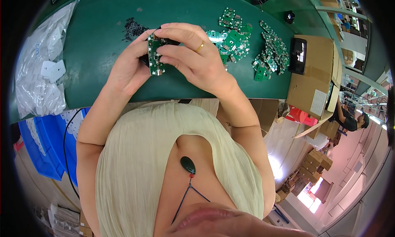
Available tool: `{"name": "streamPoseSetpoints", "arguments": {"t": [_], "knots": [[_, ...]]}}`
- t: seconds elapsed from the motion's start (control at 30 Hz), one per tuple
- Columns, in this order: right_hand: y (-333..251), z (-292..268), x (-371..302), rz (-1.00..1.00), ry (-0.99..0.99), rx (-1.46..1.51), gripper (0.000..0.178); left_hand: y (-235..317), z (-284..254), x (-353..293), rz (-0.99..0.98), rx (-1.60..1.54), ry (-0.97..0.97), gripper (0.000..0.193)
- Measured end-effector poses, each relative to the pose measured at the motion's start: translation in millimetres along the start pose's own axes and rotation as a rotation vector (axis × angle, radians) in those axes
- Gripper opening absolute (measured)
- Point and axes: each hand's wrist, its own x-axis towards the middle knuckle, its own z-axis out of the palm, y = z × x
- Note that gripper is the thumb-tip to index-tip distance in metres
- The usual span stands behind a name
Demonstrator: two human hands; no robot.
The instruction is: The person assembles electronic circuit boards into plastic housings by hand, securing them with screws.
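Above the green table, both hands hold a small green circuit board, turned nearly edge-on. My left hand is closed round its left side. Between that palm and the board, a bit of a black part shows; its kind is hidden. My right hand, with a ring on one finger, is closed from the other side, its fingertips on the board's face. Just beyond my left hand lies a pile of small black pieces. A heap of green circuit boards lies right of my right hand.
A second heap of boards lies farther right, beside a cardboard box with a black phone-like device against it. Clear plastic bags of white parts cover the table's left end. Blue bins stand below. A person works far right.
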Motion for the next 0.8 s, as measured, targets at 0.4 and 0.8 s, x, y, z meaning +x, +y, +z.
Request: {"name": "streamPoseSetpoints", "arguments": {"t": [0.4, 0.8], "knots": [[1.8, 11.3, -8.6, -0.18, 0.081, -0.544, 0.017, -8.2, 7.2, 4.2, 0.55, 0.615, 0.182, 0.029], [-2.7, 17.0, -7.1, -0.131, 0.069, -0.571, 0.022, -12.8, 7.3, 3.6, 0.284, 0.252, 0.196, 0.022]]}}
